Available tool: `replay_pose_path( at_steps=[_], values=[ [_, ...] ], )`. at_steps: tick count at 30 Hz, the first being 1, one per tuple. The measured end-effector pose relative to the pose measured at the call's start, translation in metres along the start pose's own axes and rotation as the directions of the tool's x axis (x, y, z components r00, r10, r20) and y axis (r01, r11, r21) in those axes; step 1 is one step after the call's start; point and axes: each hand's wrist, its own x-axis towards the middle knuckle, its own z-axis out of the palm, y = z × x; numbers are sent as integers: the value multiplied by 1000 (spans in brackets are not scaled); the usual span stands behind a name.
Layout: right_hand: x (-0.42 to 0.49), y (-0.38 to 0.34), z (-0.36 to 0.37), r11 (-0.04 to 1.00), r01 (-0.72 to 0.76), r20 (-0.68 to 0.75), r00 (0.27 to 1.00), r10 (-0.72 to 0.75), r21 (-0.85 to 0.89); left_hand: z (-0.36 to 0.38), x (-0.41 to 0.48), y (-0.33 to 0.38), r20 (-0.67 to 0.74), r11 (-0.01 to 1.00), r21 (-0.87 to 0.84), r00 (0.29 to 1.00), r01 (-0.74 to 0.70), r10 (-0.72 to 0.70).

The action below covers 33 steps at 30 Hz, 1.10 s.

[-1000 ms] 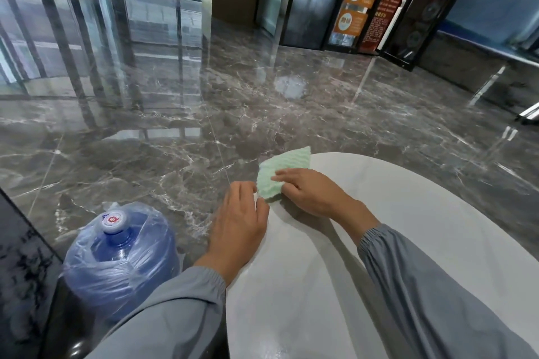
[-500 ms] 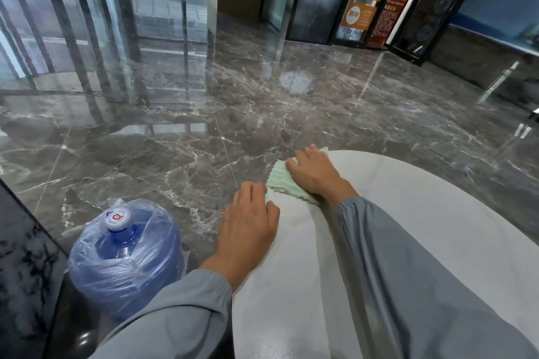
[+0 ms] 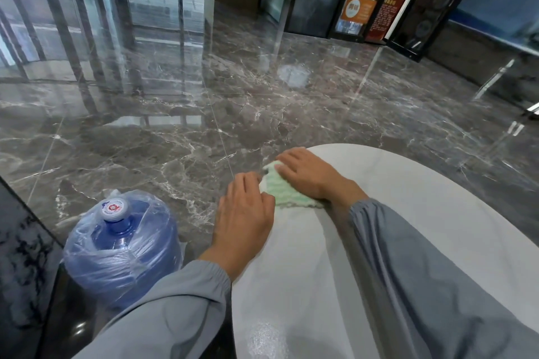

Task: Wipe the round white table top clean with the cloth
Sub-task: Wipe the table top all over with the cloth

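Green cloth (image 3: 287, 194) flat at far-left edge of white surface (image 3: 408, 242), pressed under right hand (image 3: 309, 176), fingers straight, palm down, not gripping. Left hand (image 3: 245, 213) relaxed, holding nothing, resting on left edge just beside cloth. Blue water jug (image 3: 122, 245) on floor near that edge.

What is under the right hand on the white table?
A pale green cloth lies under the right hand, flat on the white table top near its edge. The hand covers part of the cloth, and the cloth hides the surface beneath.
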Motion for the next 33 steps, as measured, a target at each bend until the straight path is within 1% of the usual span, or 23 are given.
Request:
replay_pose_path(
  at_steps=[1, 3, 5, 6, 8, 10, 11, 13, 14, 15, 16, 18, 20, 21, 22, 23, 24, 26, 27, 28, 31, 33],
  values=[
    [1, 16, -4, 994, -104, -10, 994, 104, 15, 0, 0, 0, -6, 1000, 0, 1000, 5, -5],
    [1, 43, -9, 955, -293, -23, 956, 294, 39, 1, 0, 1, -2, 1000, 0, 1000, 0, 0],
    [4, 51, -9, 920, -391, -5, 920, 391, 28, 1, 1, 1, 2, 1000, -2, 1000, -10, 10],
    [5, 45, -7, 920, -393, 12, 920, 393, -4, 0, 2, 1, -2, 1000, -3, 1000, -13, 13],
    [1, 20, 0, 953, -297, 43, 953, 300, -65, 1, 2, -1, -6, 1000, -26, 1000, -16, 16],
    [-9, -12, 10, 990, -122, 45, 991, 125, -67, 1, 2, -4, 6, 998, 6, 998, -56, 56],
    [-16, -26, 15, 997, -16, 40, 999, 19, -82, 1, 2, -5, 8, 997, 20, 997, -75, 75],
    [-30, -46, 22, 973, 197, 39, 980, -194, -124, 0, 1, -5, -12, 996, -85, 1000, -21, 20],
    [-33, -50, 22, 955, 269, 37, 963, -267, -128, -1, 1, -5, -18, 986, -166, 999, 34, -38],
    [-35, -51, 18, 950, 293, 42, 956, -290, -105, -4, 1, -4, -11, 964, -248, 995, 96, -102],
    [-33, -49, 13, 960, 270, 49, 963, -266, -79, -7, 1, -2, 5, 931, -324, 984, 170, -178],
    [-26, -40, 4, 991, 129, 57, 990, -126, -42, -14, -2, 0, 59, 843, -437, 946, 313, -320],
    [-21, -40, 5, 999, -34, 43, 998, 36, -41, -24, -11, 0, 121, 757, -487, 892, 435, -435],
    [-21, -47, 6, 996, -83, 49, 995, 86, -44, -27, -16, -1, 153, 718, -508, 871, 475, -468],
    [-24, -59, 8, 995, -89, 62, 994, 92, -47, -30, -20, -3, 181, 686, -521, 851, 509, -493],
    [-32, -75, 11, 998, -47, 70, 996, 50, -50, -33, -25, -5, 202, 663, -525, 835, 534, -512],
    [-44, -92, 15, 998, 28, 71, 997, -24, -60, -37, -28, -6, 214, 654, -524, 827, 546, -519],
    [-78, -124, 21, 978, 195, 55, 980, -192, -75, -45, -34, -7, 209, 675, -503, 833, 540, -511],
    [-94, -135, 24, 964, 252, 47, 967, -249, -78, -47, -36, -6, 201, 691, -492, 841, 530, -502],
    [-111, -145, 26, 956, 280, 47, 960, -277, -82, -50, -39, -6, 201, 700, -487, 846, 523, -493],
    [-138, -153, 22, 967, 249, 90, 966, -243, -61, -54, -53, -8, 211, 703, -503, 860, 503, -464],
    [-133, -147, 18, 984, 176, 113, 979, -172, -33, -57, -62, -9, 202, 703, -504, 860, 502, -468]
  ],
)
